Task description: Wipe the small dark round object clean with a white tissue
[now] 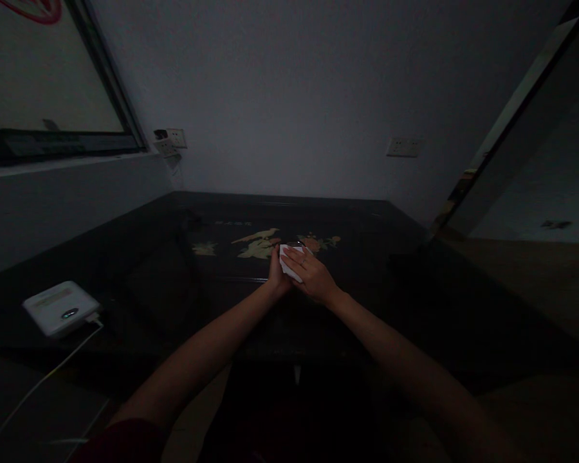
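Observation:
Both hands meet over the middle of the dark table. My left hand [278, 276] is curled around the left side of a dark, round-edged object [296, 244]. Most of that object is covered, and its kind cannot be made out. A white tissue [289, 263] lies against it, folded or crumpled. My right hand [313, 273] presses the tissue from above and the right, fingers close together across it. The scene is dim, so the fingertips of my left hand are largely hidden.
The glossy black table [241, 206] bears a bird-and-flower picture [260, 244]. A white box-shaped device [62, 308] with a plugged-in white cable [43, 379] sits at the left. Wall sockets [403, 147] are behind, a window [48, 77] at upper left.

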The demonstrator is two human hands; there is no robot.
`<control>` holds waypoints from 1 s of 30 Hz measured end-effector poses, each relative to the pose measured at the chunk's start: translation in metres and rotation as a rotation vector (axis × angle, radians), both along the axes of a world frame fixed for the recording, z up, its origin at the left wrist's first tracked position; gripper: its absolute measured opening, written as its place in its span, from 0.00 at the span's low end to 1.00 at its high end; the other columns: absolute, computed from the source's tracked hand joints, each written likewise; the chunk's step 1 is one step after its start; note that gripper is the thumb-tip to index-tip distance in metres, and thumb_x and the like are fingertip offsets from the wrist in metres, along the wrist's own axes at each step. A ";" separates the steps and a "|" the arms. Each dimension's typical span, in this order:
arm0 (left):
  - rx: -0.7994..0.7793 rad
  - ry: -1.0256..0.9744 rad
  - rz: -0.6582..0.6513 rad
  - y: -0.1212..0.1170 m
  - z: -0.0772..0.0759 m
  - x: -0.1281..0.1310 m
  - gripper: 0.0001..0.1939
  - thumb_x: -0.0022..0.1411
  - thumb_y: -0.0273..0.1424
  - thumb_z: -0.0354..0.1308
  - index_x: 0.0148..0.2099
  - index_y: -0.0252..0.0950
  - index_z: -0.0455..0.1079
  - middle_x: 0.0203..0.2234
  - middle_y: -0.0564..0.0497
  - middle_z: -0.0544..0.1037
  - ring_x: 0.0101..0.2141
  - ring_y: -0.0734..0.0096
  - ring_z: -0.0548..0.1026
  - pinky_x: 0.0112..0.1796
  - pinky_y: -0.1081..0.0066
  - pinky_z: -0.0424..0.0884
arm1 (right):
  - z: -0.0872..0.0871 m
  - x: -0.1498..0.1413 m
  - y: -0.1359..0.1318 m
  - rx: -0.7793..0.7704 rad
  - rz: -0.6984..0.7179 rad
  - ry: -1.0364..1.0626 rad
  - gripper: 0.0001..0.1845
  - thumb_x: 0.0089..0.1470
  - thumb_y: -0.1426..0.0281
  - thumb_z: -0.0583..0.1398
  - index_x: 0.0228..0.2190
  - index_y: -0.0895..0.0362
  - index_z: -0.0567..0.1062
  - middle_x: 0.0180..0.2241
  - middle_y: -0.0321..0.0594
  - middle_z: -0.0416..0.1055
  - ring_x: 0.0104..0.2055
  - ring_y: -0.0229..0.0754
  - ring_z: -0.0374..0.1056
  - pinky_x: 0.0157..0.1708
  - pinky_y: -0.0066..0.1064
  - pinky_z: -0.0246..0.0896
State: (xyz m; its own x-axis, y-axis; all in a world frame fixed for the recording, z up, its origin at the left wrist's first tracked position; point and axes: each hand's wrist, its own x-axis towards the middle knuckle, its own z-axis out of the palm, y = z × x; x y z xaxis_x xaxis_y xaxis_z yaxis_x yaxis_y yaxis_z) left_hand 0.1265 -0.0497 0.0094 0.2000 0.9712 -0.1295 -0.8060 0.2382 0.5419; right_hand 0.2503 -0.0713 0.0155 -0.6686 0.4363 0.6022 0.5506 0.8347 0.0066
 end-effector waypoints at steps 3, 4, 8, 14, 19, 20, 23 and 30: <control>-0.093 -0.060 0.022 -0.006 0.004 0.007 0.21 0.68 0.40 0.45 0.38 0.31 0.74 0.29 0.46 0.79 0.34 0.67 0.77 0.42 0.71 0.70 | 0.000 0.000 0.002 -0.027 -0.071 0.007 0.29 0.59 0.71 0.53 0.62 0.57 0.59 0.63 0.48 0.57 0.66 0.46 0.51 0.66 0.51 0.39; -0.095 -0.076 0.019 -0.007 0.006 0.009 0.20 0.68 0.39 0.45 0.39 0.31 0.74 0.29 0.46 0.79 0.34 0.68 0.77 0.43 0.72 0.70 | 0.001 0.001 0.003 -0.037 -0.097 0.012 0.30 0.59 0.70 0.53 0.62 0.58 0.58 0.63 0.48 0.56 0.66 0.46 0.51 0.66 0.52 0.38; -0.107 -0.151 0.029 -0.006 0.011 0.013 0.18 0.66 0.37 0.46 0.41 0.31 0.73 0.30 0.47 0.79 0.32 0.71 0.77 0.41 0.74 0.71 | 0.002 0.006 0.008 -0.068 -0.178 0.040 0.28 0.60 0.70 0.51 0.62 0.57 0.59 0.63 0.47 0.58 0.66 0.46 0.51 0.66 0.53 0.38; -0.157 -0.184 0.072 0.002 0.011 0.004 0.16 0.65 0.38 0.48 0.37 0.32 0.73 0.25 0.48 0.78 0.27 0.71 0.75 0.35 0.72 0.72 | 0.001 0.010 0.011 -0.044 -0.187 0.110 0.24 0.60 0.70 0.51 0.57 0.61 0.67 0.59 0.50 0.64 0.64 0.47 0.57 0.65 0.48 0.47; -0.084 -0.176 0.080 0.009 0.008 -0.002 0.15 0.62 0.38 0.51 0.34 0.32 0.72 0.25 0.48 0.77 0.26 0.71 0.74 0.32 0.72 0.72 | 0.004 0.012 0.006 -0.016 -0.111 0.153 0.22 0.60 0.71 0.51 0.54 0.60 0.70 0.56 0.48 0.68 0.61 0.46 0.61 0.61 0.43 0.56; -0.068 -0.172 0.080 0.010 0.007 -0.003 0.15 0.61 0.38 0.52 0.34 0.32 0.72 0.25 0.48 0.77 0.26 0.71 0.74 0.32 0.72 0.72 | 0.004 0.011 0.005 -0.006 -0.090 0.151 0.22 0.60 0.71 0.52 0.54 0.59 0.71 0.56 0.47 0.68 0.61 0.45 0.62 0.61 0.44 0.56; -0.070 -0.153 0.081 0.013 0.004 -0.003 0.16 0.61 0.39 0.52 0.34 0.31 0.73 0.24 0.48 0.77 0.26 0.71 0.74 0.33 0.72 0.72 | 0.005 0.008 0.001 0.029 -0.034 0.135 0.21 0.60 0.70 0.52 0.53 0.58 0.71 0.55 0.46 0.69 0.60 0.45 0.63 0.62 0.44 0.55; -0.095 -0.177 0.095 0.010 0.007 -0.001 0.17 0.64 0.37 0.48 0.31 0.32 0.71 0.22 0.49 0.76 0.24 0.74 0.73 0.30 0.75 0.70 | 0.004 0.006 0.002 0.032 -0.029 0.136 0.21 0.60 0.71 0.52 0.53 0.57 0.71 0.55 0.46 0.69 0.59 0.45 0.63 0.62 0.45 0.54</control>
